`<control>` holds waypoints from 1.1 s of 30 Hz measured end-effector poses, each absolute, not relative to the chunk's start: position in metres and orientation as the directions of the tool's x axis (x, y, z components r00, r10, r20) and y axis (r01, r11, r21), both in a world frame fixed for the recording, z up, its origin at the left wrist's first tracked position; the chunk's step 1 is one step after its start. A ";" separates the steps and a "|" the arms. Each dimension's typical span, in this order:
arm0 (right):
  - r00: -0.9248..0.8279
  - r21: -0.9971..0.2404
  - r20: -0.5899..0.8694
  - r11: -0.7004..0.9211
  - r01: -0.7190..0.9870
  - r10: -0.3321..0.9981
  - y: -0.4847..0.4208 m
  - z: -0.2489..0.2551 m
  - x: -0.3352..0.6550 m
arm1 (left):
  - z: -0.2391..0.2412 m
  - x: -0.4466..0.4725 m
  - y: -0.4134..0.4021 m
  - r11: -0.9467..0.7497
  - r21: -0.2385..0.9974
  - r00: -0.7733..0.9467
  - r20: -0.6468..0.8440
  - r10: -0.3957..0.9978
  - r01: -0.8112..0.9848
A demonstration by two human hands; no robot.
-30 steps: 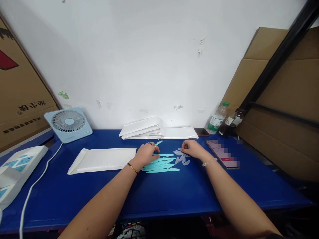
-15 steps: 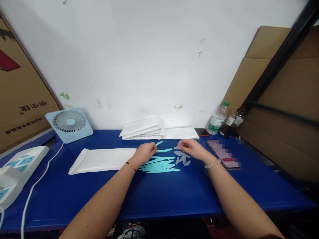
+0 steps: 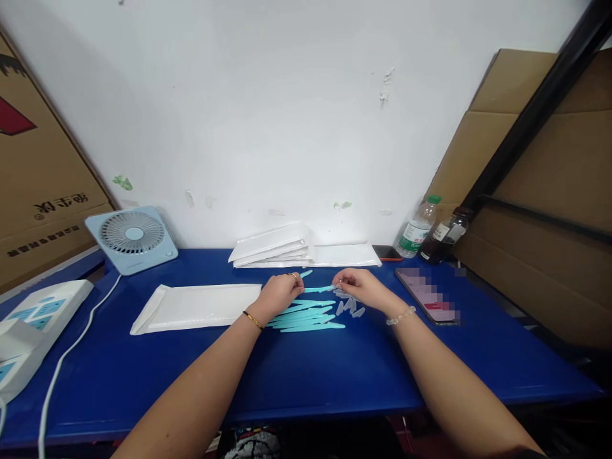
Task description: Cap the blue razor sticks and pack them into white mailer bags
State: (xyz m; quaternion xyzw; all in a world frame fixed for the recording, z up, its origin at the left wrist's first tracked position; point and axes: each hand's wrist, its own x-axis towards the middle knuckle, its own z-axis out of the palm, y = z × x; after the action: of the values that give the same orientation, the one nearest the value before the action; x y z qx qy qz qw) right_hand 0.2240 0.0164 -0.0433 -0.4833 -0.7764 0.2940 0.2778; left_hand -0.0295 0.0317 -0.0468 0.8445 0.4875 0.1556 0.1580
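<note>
My left hand (image 3: 280, 293) is closed in a pinch on one teal plastic stick (image 3: 318, 289), held level just above the blue table (image 3: 310, 376). My right hand (image 3: 356, 285) is closed at the stick's right tip, pinching a small clear cap (image 3: 337, 286) against it. Below the hands lies a pile of several teal sticks (image 3: 306, 316). A few clear caps (image 3: 351, 307) lie loose to the right of that pile. One more teal stick (image 3: 306, 274) lies behind my left hand.
A flat white padded envelope (image 3: 196, 306) lies left of my hands, and a stack of white envelopes (image 3: 277, 248) sits by the wall. A small fan (image 3: 131, 236), a white device (image 3: 26, 325) with cable, a phone (image 3: 428, 296) and two bottles (image 3: 430, 236) stand around.
My left hand lifted a teal stick from the pile. My right hand picked up a clear cap and moved left until it met the stick's tip.
</note>
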 end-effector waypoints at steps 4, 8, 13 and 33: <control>-0.373 -0.766 0.127 0.330 0.552 0.919 0.016 -0.044 0.214 | -0.046 -0.026 0.029 -0.499 0.418 0.493 0.131 0.860 0.759; -0.293 -0.677 0.193 0.343 0.651 0.936 0.021 -0.048 0.220 | -0.049 -0.027 0.034 -0.471 0.360 0.450 0.146 0.881 0.805; -0.289 -0.509 0.160 0.330 0.795 0.944 0.029 -0.058 0.239 | -0.049 -0.033 0.037 -0.455 0.310 0.402 0.223 0.888 0.835; -0.268 -0.857 0.181 0.286 0.429 0.946 0.027 -0.054 0.236 | -0.043 -0.037 0.028 -0.445 0.527 0.514 0.018 0.858 0.724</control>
State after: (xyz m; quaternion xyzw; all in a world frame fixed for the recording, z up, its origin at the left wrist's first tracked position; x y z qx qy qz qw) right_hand 0.2359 0.0267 -0.0535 -0.4818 -0.7136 0.3534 0.3658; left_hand -0.0370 0.0277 -0.0426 0.8379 0.4719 0.1428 0.2344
